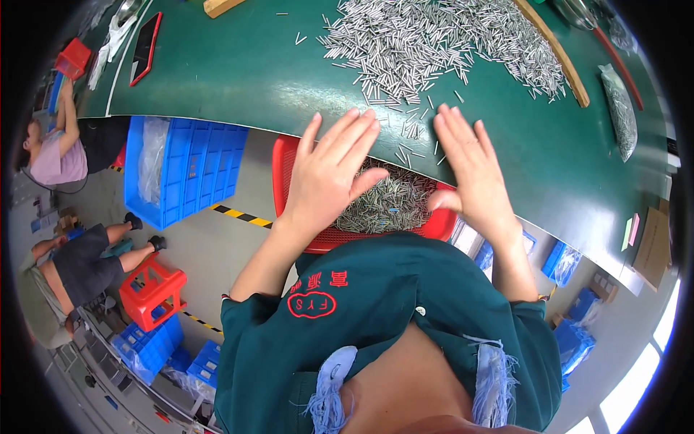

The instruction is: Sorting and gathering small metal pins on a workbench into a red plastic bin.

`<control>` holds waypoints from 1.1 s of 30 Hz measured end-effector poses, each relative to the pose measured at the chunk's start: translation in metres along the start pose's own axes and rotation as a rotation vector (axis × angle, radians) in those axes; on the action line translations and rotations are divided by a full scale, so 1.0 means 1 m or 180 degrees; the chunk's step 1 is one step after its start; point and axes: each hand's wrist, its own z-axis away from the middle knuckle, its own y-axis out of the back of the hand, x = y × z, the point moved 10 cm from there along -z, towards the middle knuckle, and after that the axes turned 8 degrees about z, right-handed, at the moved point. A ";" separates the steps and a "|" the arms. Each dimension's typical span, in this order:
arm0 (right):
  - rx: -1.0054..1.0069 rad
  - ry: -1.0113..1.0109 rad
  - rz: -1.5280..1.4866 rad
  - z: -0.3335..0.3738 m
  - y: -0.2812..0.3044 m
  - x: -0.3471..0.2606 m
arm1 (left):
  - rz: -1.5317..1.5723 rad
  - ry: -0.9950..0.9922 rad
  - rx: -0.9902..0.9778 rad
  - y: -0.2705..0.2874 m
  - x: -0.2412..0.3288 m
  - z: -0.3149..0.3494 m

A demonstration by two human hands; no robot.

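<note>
My left hand [329, 168] is open, fingers stretched toward the front edge of the green table [231, 79], its thumb out over the red basket [283, 173]. On the other side my right hand [468, 168] is open too, fingertips at the table's edge. Several loose metal pins [412, 129] lie between the two hands. Beyond them spreads a large heap of small silvery pins [412, 47]. Below the edge, against my body, the red basket holds a mass of pins [390, 199]. Neither hand shows anything in its grip.
Wooden strips [557, 54] border the heap. A bag of pins [619, 112] lies at right, a red-edged phone [147, 49] at far left. Blue crates [206, 163] and a red stool [152, 289] stand on the left floor. Two other people [61, 148] are at left.
</note>
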 end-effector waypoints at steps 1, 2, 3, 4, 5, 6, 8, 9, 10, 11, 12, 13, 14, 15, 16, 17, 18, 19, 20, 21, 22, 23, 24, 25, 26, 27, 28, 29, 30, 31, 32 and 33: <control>-0.0115 0.0062 -0.0171 0.001 -0.002 -0.010 | 0.0088 -0.0098 -0.0078 -0.003 0.005 0.001; -0.0190 0.0153 -0.0287 0.000 -0.004 -0.017 | 0.0188 -0.0110 -0.0037 -0.002 0.008 -0.001; -0.0195 0.0150 -0.0286 -0.002 -0.005 -0.020 | 0.0192 -0.0109 -0.0039 -0.004 0.010 -0.004; -0.0131 0.0173 -0.0188 -0.006 -0.004 -0.022 | 0.0112 -0.0116 0.0052 -0.002 0.011 -0.009; -0.0063 0.0200 -0.0086 -0.010 -0.002 -0.023 | 0.0029 -0.0125 0.0147 0.000 0.011 -0.013; 0.0005 0.0151 0.0035 -0.013 -0.001 -0.021 | 0.0030 -0.0127 0.0153 -0.001 0.010 -0.015; -0.0018 0.0184 0.0057 -0.012 -0.006 -0.021 | 0.0041 -0.0162 0.0059 -0.008 0.009 -0.015; -0.0044 0.0215 0.0074 -0.011 -0.007 -0.021 | 0.0043 -0.0166 0.0066 -0.007 0.010 -0.013; -0.0042 0.0215 0.0081 -0.011 -0.007 -0.020 | 0.0226 -0.0207 -0.0067 -0.009 0.013 -0.008; -0.0080 0.0283 -0.0052 -0.011 -0.007 -0.020 | 0.0407 -0.0245 -0.0206 -0.011 0.016 -0.005; -0.0118 0.0349 -0.0185 -0.010 -0.006 -0.021 | 0.0414 -0.0275 -0.0205 -0.010 0.017 -0.004; -0.0156 0.0415 -0.0319 -0.011 -0.005 -0.022 | 0.0415 -0.0275 -0.0206 -0.010 0.016 -0.007; -0.0032 0.0348 -0.0170 -0.014 0.002 -0.020 | 0.0319 -0.0279 -0.0061 -0.005 0.014 -0.012; -0.0036 0.0345 -0.0171 -0.018 -0.001 -0.018 | 0.0224 -0.0282 0.0084 -0.001 0.013 -0.016; 0.0143 0.0162 -0.0087 -0.021 0.001 -0.009 | 0.0125 -0.0271 0.0063 -0.003 0.012 -0.020; 0.0330 -0.0012 -0.0001 -0.024 0.003 -0.002 | 0.0119 -0.0270 0.0069 -0.004 0.012 -0.020; 0.0263 -0.0023 0.0081 -0.024 -0.001 0.000 | 0.0123 -0.0307 0.0004 -0.007 0.012 -0.020; 0.0266 -0.0015 0.0081 -0.024 0.001 -0.001 | 0.0126 -0.0343 -0.0060 -0.009 0.012 -0.020; 0.0110 0.0137 -0.0004 -0.023 -0.001 -0.007 | 0.0180 -0.0388 -0.0143 -0.010 0.016 -0.017; -0.0046 0.0289 -0.0090 -0.020 -0.004 -0.013 | 0.0185 -0.0391 -0.0144 -0.008 0.018 -0.013; -0.0154 0.0407 -0.0173 -0.017 -0.006 -0.017 | 0.0308 -0.0375 -0.0247 -0.009 0.019 -0.009; -0.0154 0.0407 -0.0175 -0.017 -0.005 -0.016 | 0.0425 -0.0358 -0.0349 -0.010 0.019 -0.007; -0.0096 0.0419 -0.0234 -0.017 -0.002 -0.016 | 0.0460 -0.0347 -0.0373 -0.009 0.016 -0.006; -0.0039 0.0432 -0.0294 -0.017 0.000 -0.017 | 0.0459 -0.0345 -0.0373 -0.008 0.015 -0.008; 0.0036 0.0312 -0.0161 -0.019 0.003 -0.013 | 0.0341 -0.0321 -0.0237 -0.004 0.012 -0.013; 0.0036 0.0309 -0.0162 -0.021 0.001 -0.013 | 0.0223 -0.0298 -0.0099 -0.001 0.009 -0.017; 0.0155 0.0124 -0.0086 -0.022 0.000 -0.007 | 0.0122 -0.0238 -0.0086 -0.003 0.005 -0.020; 0.0278 -0.0053 -0.0012 -0.023 0.000 -0.001 | 0.0115 -0.0237 -0.0084 -0.005 0.003 -0.023; 0.0229 -0.0054 0.0042 -0.023 -0.004 -0.001 | 0.0088 -0.0207 -0.0086 -0.007 0.002 -0.025; 0.0233 -0.0050 0.0041 -0.023 -0.002 -0.002 | 0.0061 -0.0177 -0.0089 -0.007 0.000 -0.026; 0.0091 0.0065 0.0054 -0.023 -0.003 -0.006 | 0.0061 -0.0178 -0.0089 -0.007 0.001 -0.024; -0.0052 0.0181 0.0067 -0.021 -0.006 -0.010 | 0.0133 -0.0246 -0.0217 -0.009 0.005 -0.021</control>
